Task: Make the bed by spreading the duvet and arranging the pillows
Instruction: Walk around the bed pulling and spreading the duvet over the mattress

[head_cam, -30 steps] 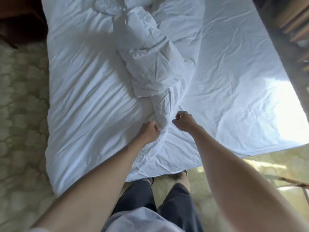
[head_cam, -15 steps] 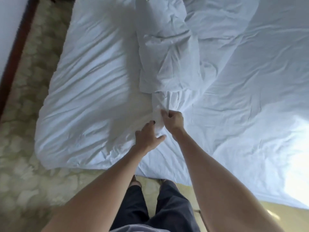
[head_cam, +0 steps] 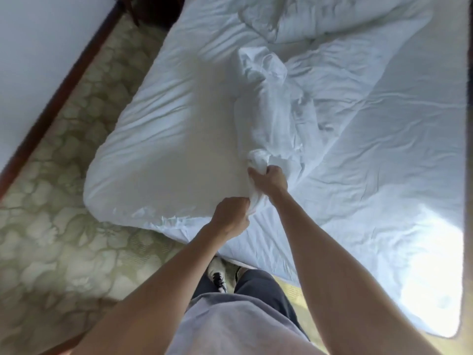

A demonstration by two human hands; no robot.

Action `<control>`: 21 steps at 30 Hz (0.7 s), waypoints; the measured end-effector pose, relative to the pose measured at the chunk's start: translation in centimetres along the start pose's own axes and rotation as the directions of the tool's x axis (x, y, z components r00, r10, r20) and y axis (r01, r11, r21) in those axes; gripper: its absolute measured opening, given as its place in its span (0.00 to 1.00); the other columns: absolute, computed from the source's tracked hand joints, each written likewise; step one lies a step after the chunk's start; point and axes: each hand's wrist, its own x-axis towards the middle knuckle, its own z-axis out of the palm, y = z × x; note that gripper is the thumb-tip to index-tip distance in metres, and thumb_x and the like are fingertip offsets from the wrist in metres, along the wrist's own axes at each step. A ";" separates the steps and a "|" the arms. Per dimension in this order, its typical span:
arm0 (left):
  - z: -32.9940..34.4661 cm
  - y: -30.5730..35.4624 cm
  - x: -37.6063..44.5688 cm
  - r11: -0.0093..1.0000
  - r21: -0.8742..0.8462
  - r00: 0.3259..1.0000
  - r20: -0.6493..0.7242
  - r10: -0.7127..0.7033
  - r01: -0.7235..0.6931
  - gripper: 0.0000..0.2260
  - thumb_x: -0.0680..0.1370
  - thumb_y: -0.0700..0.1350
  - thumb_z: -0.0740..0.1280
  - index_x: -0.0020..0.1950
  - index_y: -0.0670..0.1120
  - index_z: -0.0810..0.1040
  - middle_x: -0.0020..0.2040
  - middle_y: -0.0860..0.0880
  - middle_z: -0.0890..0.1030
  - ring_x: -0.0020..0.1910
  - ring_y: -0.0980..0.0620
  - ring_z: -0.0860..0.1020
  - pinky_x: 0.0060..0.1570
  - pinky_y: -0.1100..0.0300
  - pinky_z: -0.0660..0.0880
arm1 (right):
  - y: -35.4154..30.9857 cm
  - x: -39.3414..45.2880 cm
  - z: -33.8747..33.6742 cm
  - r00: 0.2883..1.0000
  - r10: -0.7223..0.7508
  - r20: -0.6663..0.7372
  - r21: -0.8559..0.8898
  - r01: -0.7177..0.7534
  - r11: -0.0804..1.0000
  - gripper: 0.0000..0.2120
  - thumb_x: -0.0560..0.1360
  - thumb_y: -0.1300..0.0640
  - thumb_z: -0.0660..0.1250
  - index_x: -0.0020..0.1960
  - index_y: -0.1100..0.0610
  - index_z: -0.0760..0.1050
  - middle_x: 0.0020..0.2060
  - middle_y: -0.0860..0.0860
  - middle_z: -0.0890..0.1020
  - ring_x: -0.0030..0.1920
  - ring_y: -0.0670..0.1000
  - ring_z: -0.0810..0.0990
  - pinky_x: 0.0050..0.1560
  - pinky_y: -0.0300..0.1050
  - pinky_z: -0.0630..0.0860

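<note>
We stand at the foot of the bed (head_cam: 384, 175) with both arms reaching forward over the white duvet (head_cam: 166, 139). Our left hand (head_cam: 231, 217) has its fingers curled tight round a bunched fold of the duvet near the bed's near edge, and the cloth comes out of the fist toward 1 o'clock. Our right hand (head_cam: 270, 179), just beyond at 1 o'clock from the left, grips the same twisted rope of fabric, fingers wrapped round it with a knot of cloth bulging above the knuckles at 11 o'clock. From the right hand the gathered ridge of duvet runs up toward 12 o'clock into a crumpled peak, while the flatter, puffed part spreads away at 9 and 10 o'clock to the bed's left corner. At 1 o'clock, far up the bed, lies a rumpled pillow (head_cam: 320, 19). To 3 o'clock the sheet lies wrinkled, with bright sunlight on its near right corner. The patterned carpet (head_cam: 64, 213) fills the floor at 8 o'clock, bounded by a dark wooden skirting (head_cam: 58, 96). Below our arms, a shoe (head_cam: 217, 274) shows by the bed edge.
</note>
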 end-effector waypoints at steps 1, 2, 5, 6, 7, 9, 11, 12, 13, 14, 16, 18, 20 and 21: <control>0.1 -0.2 -0.8 1.000 -0.006 1.000 -0.003 0.017 -0.017 0.02 0.77 0.39 0.63 0.48 0.43 0.75 0.50 0.43 0.82 0.52 0.40 0.79 0.46 0.57 0.70 | -0.3 -0.6 -0.3 0.999 -0.033 -0.001 -0.061 0.033 0.998 0.23 0.71 0.41 0.65 0.52 0.60 0.80 0.46 0.56 0.83 0.48 0.59 0.82 0.48 0.50 0.79; 0.3 -0.5 -1.5 0.999 -0.023 0.999 -0.020 0.036 -0.037 0.01 0.77 0.40 0.64 0.46 0.43 0.74 0.49 0.43 0.82 0.51 0.40 0.80 0.45 0.57 0.70 | -0.4 -1.5 -0.6 0.999 -0.053 -0.006 -0.098 0.052 0.994 0.22 0.72 0.42 0.64 0.53 0.60 0.80 0.47 0.56 0.83 0.49 0.59 0.81 0.49 0.51 0.79; 0.7 -1.1 -3.2 0.988 -0.121 0.995 -0.029 0.095 -0.098 0.02 0.77 0.41 0.65 0.46 0.43 0.74 0.44 0.47 0.80 0.48 0.42 0.79 0.45 0.56 0.73 | 0.6 -5.3 -1.5 0.993 -0.077 -0.086 -0.027 0.075 0.997 0.21 0.68 0.45 0.60 0.49 0.59 0.80 0.46 0.57 0.82 0.49 0.60 0.80 0.49 0.50 0.77; 0.7 -1.2 -3.6 0.979 -0.173 0.994 -0.007 0.113 -0.112 0.04 0.77 0.41 0.66 0.43 0.44 0.73 0.41 0.50 0.77 0.45 0.43 0.78 0.43 0.57 0.71 | 1.4 -6.6 -2.0 0.987 -0.080 -0.137 0.010 0.082 0.997 0.18 0.69 0.47 0.61 0.46 0.60 0.79 0.42 0.57 0.82 0.46 0.60 0.79 0.46 0.50 0.76; 0.6 -1.3 -4.0 0.960 -0.254 0.992 0.005 0.125 -0.119 0.05 0.77 0.43 0.67 0.43 0.45 0.73 0.39 0.53 0.76 0.43 0.46 0.78 0.41 0.58 0.70 | 2.3 -7.9 -2.5 0.978 -0.079 -0.192 0.043 0.089 0.995 0.15 0.70 0.49 0.63 0.43 0.61 0.78 0.38 0.56 0.80 0.43 0.60 0.78 0.44 0.49 0.74; 0.1 -1.2 -4.5 0.850 -0.524 0.995 0.049 0.085 -0.047 0.05 0.75 0.46 0.70 0.49 0.49 0.77 0.41 0.57 0.77 0.43 0.53 0.78 0.41 0.63 0.71 | 4.4 -10.2 -3.6 0.954 -0.047 -0.298 0.116 0.085 0.990 0.12 0.71 0.54 0.66 0.37 0.63 0.73 0.28 0.54 0.75 0.35 0.59 0.76 0.37 0.48 0.72; -0.5 -0.4 -4.6 0.687 -0.725 0.987 0.143 0.073 0.054 0.14 0.72 0.49 0.72 0.56 0.50 0.76 0.46 0.53 0.79 0.46 0.53 0.79 0.42 0.65 0.72 | 6.5 -12.4 -4.2 0.935 -0.007 -0.353 0.204 0.085 0.975 0.12 0.70 0.58 0.66 0.32 0.63 0.69 0.20 0.50 0.71 0.26 0.57 0.75 0.30 0.49 0.73; -1.0 0.4 -4.6 0.648 -0.758 0.980 0.179 0.089 0.080 0.14 0.71 0.49 0.72 0.55 0.50 0.76 0.46 0.51 0.79 0.45 0.53 0.78 0.42 0.64 0.72 | 7.5 -13.2 -4.2 0.934 -0.005 -0.358 0.228 0.092 0.969 0.11 0.70 0.60 0.65 0.32 0.65 0.68 0.18 0.49 0.70 0.22 0.55 0.75 0.28 0.50 0.73; -1.3 1.3 -4.6 0.619 -0.780 0.976 0.195 0.099 0.093 0.11 0.72 0.50 0.70 0.52 0.49 0.76 0.44 0.49 0.78 0.44 0.52 0.77 0.43 0.61 0.71 | 8.3 -13.8 -4.1 0.937 -0.012 -0.349 0.237 0.101 0.966 0.11 0.70 0.62 0.64 0.34 0.68 0.68 0.19 0.51 0.70 0.19 0.53 0.74 0.25 0.49 0.73; -1.5 2.4 -4.5 0.581 -0.805 0.976 0.203 0.083 0.118 0.10 0.72 0.52 0.69 0.48 0.48 0.78 0.42 0.48 0.78 0.42 0.51 0.76 0.43 0.58 0.70 | 8.8 -14.2 -4.0 0.944 -0.027 -0.328 0.236 0.109 0.966 0.11 0.71 0.64 0.64 0.35 0.71 0.68 0.21 0.54 0.71 0.18 0.51 0.74 0.22 0.45 0.71; -1.9 4.6 -3.9 0.441 -0.863 0.967 0.248 -0.057 0.247 0.23 0.66 0.62 0.68 0.46 0.43 0.82 0.40 0.47 0.82 0.41 0.49 0.80 0.45 0.56 0.74 | 9.1 -14.6 -4.0 0.951 -0.093 -0.294 0.210 0.160 0.965 0.09 0.71 0.65 0.62 0.36 0.72 0.69 0.24 0.56 0.71 0.18 0.49 0.74 0.21 0.43 0.70; -1.0 5.5 -1.7 0.262 -0.906 0.933 0.273 -0.235 0.331 0.34 0.57 0.68 0.70 0.50 0.42 0.83 0.44 0.46 0.85 0.45 0.47 0.84 0.49 0.53 0.80 | 8.9 -14.4 -4.5 0.950 -0.181 -0.254 0.158 0.225 0.961 0.08 0.70 0.65 0.62 0.33 0.68 0.70 0.21 0.54 0.74 0.20 0.51 0.76 0.22 0.47 0.75; 0.1 5.6 1.3 0.051 -0.930 0.890 0.330 -0.314 0.363 0.38 0.55 0.65 0.75 0.55 0.41 0.81 0.48 0.45 0.85 0.46 0.47 0.84 0.49 0.52 0.81 | 8.6 -14.0 -5.6 0.955 -0.255 -0.154 0.087 0.270 0.959 0.08 0.70 0.65 0.62 0.33 0.66 0.72 0.20 0.54 0.77 0.22 0.53 0.78 0.26 0.48 0.75; 0.1 5.9 2.2 -0.066 -0.921 0.870 0.384 -0.308 0.383 0.33 0.61 0.62 0.76 0.56 0.41 0.80 0.49 0.44 0.84 0.45 0.47 0.83 0.45 0.54 0.81 | 8.4 -13.8 -6.3 0.954 -0.285 -0.090 0.053 0.291 0.955 0.08 0.70 0.65 0.62 0.34 0.66 0.73 0.21 0.55 0.78 0.23 0.53 0.79 0.27 0.47 0.75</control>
